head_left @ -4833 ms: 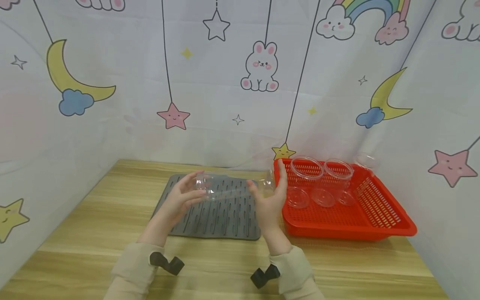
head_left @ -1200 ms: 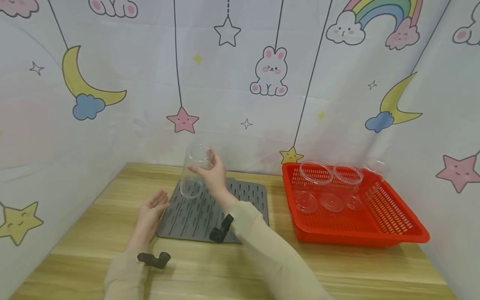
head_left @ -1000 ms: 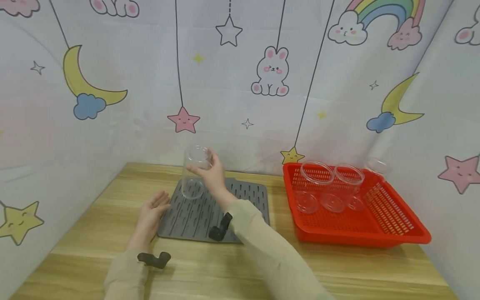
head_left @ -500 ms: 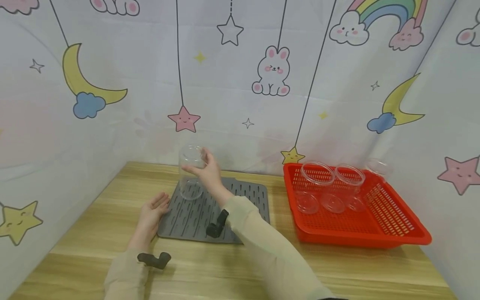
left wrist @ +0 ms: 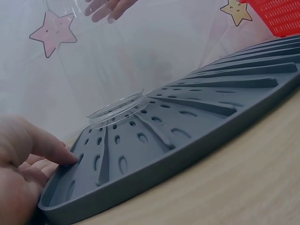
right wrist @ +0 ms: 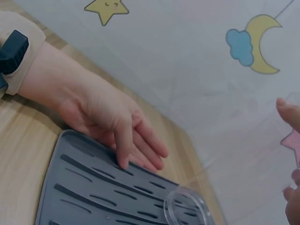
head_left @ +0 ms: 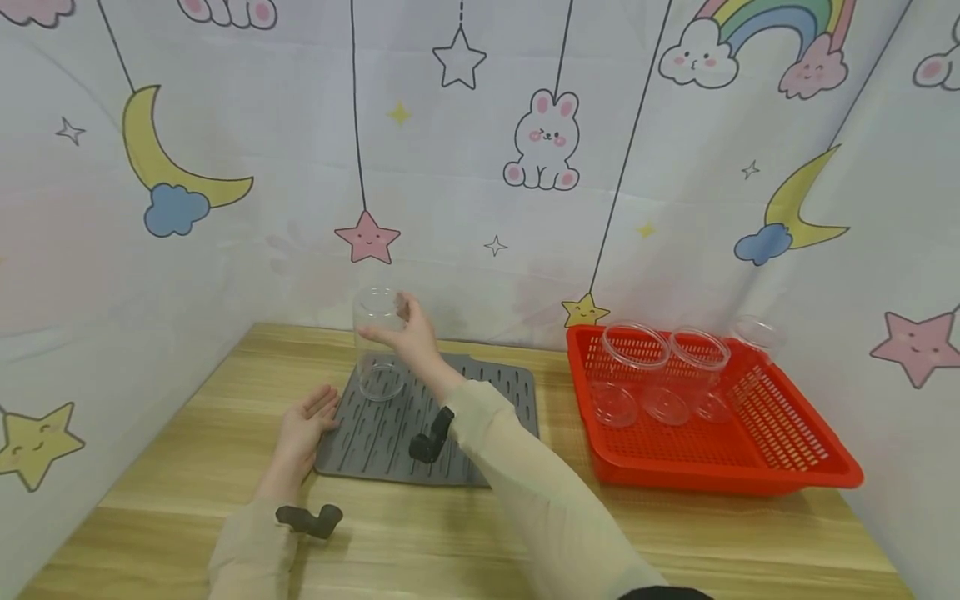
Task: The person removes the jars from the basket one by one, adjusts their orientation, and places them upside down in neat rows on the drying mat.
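A tall clear cup (head_left: 373, 354) stands upright, closed end up, over the back left of the grey draining mat (head_left: 375, 454). My right hand (head_left: 411, 337) grips its upper part from the right, thumb in front and fingers behind. In the left wrist view, the cup's rim (left wrist: 117, 111) is right at the mat's slotted surface. My left hand (head_left: 302, 429) rests at the mat's left edge with fingers extended; its thumb touches the mat top, as the right wrist view shows of the left hand (right wrist: 108, 115).
To the right, a red plastic basket (head_left: 720, 479) holds several clear cups (head_left: 697, 350), leaning in its back part. Wood-grain table (head_left: 420, 542) runs in front of mat and basket. A printed fabric backdrop (head_left: 450, 150) closes off the back and sides.
Earlier both hands held the cup sideways; the left hand let go and moved to the mat's left edge. The cup was turned upright, then shifted slightly left with the right hand.
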A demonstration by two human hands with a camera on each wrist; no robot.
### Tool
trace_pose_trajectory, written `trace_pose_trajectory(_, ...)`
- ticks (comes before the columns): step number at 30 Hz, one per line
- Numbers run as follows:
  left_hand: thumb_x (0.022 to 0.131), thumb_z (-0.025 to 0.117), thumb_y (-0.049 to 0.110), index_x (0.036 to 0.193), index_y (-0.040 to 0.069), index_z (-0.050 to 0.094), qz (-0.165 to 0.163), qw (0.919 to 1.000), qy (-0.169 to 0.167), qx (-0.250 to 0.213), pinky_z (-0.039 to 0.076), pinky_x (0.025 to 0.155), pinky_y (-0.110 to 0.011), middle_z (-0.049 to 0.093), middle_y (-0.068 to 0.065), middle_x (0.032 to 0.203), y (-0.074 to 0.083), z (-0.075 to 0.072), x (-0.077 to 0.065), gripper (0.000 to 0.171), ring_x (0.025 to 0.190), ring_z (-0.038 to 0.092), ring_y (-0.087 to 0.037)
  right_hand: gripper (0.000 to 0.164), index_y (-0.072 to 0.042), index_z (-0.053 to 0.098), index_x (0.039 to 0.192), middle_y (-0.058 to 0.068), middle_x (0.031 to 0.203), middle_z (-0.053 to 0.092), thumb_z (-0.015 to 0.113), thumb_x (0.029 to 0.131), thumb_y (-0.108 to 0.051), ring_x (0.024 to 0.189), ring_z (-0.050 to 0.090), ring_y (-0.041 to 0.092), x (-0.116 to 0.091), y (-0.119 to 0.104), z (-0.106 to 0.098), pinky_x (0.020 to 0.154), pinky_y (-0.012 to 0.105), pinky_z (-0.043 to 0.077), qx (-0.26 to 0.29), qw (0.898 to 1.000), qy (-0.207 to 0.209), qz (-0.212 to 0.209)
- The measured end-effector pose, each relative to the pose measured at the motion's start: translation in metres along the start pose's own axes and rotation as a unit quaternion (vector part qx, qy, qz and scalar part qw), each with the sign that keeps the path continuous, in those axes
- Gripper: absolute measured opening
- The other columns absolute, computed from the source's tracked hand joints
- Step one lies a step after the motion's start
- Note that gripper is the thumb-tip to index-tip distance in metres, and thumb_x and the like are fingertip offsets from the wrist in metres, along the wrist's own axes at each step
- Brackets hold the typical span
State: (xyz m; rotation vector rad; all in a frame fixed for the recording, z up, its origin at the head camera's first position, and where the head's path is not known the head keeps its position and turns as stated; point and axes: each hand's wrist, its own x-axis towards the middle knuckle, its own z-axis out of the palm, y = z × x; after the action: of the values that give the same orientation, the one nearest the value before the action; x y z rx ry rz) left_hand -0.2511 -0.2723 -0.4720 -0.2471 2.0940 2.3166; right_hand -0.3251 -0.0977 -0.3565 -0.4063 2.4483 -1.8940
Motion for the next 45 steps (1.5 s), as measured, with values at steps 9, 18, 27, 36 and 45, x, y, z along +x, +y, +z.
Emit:
trace_pose_trajectory(9,0.089,0.037,-0.021,0.154,-0.004,0.008,-0.002,1.0000,-0.005,-0.001,0.020,0.122,-0.037,0.014,-0.025,0.161,-0.001,0.004,0.002,0.073,0.149,0.018,-0.035,0.093,-0.013,0.026,0.154,0.008,0.157,0.036,0.081,0.081,-0.023,0.144,0.036,0.024,-0.001,0.003,-0.006,0.117,0.044,0.036,-0.023,1.000,-0.020,-0.008)
trace_pose_trajectory(18,0.089,0.036,-0.020,0.154,-0.003,0.007,-0.008,0.9999,-0.010,0.006,0.021,0.122,-0.037,0.013,-0.024,0.161,0.002,0.010,0.004,0.073,0.149,0.018,-0.034,0.090,-0.013,0.025,0.155,0.007,0.157,0.035,0.079,0.083,-0.019,0.143,0.037,0.025,0.001,0.011,-0.012,0.116,0.043,0.037,-0.019,0.999,-0.030,-0.006)
trace_pose_trajectory(27,0.089,0.037,-0.021,0.154,-0.003,0.006,-0.002,0.9998,-0.018,0.008,0.020,0.122,-0.036,0.012,-0.024,0.161,0.007,0.005,0.009,0.074,0.149,0.017,-0.034,0.093,-0.015,0.021,0.156,0.003,0.159,0.031,0.079,0.082,-0.016,0.146,0.032,0.023,-0.005,0.008,-0.026,0.116,0.047,0.036,-0.004,0.999,-0.044,-0.023)
trace_pose_trajectory(36,0.089,0.038,-0.020,0.154,-0.003,0.008,-0.003,0.9999,-0.013,0.010,0.022,0.121,-0.034,0.014,-0.024,0.161,0.005,0.006,0.009,0.073,0.149,0.018,-0.034,0.095,-0.014,0.016,0.157,0.005,0.161,0.028,0.077,0.084,-0.018,0.147,0.030,0.023,-0.025,-0.010,-0.073,0.118,0.049,0.033,-0.026,0.997,-0.050,-0.059)
trace_pose_trajectory(45,0.090,0.038,-0.020,0.154,-0.003,0.007,-0.013,0.9997,-0.011,0.016,0.022,0.121,-0.032,0.012,-0.023,0.161,0.006,0.000,0.007,0.073,0.149,0.017,-0.034,0.089,-0.008,0.024,0.153,0.007,0.157,0.034,0.078,0.082,-0.009,0.144,0.033,0.024,-0.054,-0.033,-0.140,0.119,0.047,0.030,-0.035,0.988,0.013,-0.151)
